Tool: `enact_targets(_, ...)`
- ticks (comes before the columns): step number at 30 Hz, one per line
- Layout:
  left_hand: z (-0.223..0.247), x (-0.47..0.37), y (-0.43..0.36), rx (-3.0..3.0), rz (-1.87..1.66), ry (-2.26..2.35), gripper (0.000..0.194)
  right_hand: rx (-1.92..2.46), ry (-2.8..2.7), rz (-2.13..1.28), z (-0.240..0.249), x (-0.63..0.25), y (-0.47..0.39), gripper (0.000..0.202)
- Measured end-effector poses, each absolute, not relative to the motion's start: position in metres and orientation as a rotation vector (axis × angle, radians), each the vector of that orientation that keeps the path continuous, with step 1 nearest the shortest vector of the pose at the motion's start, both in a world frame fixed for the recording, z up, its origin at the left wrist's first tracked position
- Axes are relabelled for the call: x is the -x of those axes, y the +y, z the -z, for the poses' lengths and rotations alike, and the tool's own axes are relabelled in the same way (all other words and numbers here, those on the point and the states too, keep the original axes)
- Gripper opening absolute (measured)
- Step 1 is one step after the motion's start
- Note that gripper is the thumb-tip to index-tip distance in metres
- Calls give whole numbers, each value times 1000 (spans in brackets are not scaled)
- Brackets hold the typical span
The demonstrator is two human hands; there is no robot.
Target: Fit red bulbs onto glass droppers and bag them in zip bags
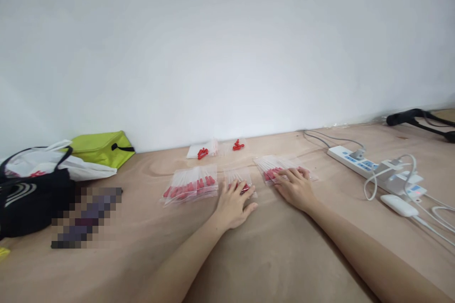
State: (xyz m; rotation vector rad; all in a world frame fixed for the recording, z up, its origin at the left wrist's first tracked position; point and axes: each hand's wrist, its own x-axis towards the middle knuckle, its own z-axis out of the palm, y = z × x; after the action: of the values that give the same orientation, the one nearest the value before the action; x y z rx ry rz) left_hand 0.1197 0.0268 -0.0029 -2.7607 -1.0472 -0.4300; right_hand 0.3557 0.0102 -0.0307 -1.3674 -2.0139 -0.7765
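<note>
My left hand [232, 206] lies with fingers spread over a small clear plastic bag [232, 175] that holds red pieces. Under the fingers of my right hand [295, 189] is a row of overlapping clear bags [272, 166] with red pieces inside. That hand rests flat, its fingers stretched out. Left of my left hand sits another overlapping row of such bags [194, 184], each with red pieces at its lower end. Nearer the wall are a bag with loose red pieces [202, 153] and a second little group of red pieces [238, 144]. My fingers partly hide the bags beneath them.
On the right lies a white power strip [355, 161] with plugs and cables, beside a white adapter [399, 205]. A black strap-like object [412, 117] is at the far right. Leftward are a black bag [35, 206], a lime-green bag [97, 144] and a blurred-out object [87, 218].
</note>
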Motion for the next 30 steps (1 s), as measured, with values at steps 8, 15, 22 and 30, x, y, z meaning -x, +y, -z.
enact_targets(8,10,-105,62,2627,560,-1035,31,1351,-1982,789,33,-362,19,13)
enact_targets(15,20,-104,55,2585,876,-813,24,1207,-1973,841,27,-332,19,16)
enact_targets(22,20,-111,57,2560,977,-634,19,1029,-2134,845,30,-281,25,14)
enact_targets(30,27,-110,66,2500,943,-556,29,1119,-2136,800,27,-312,22,14)
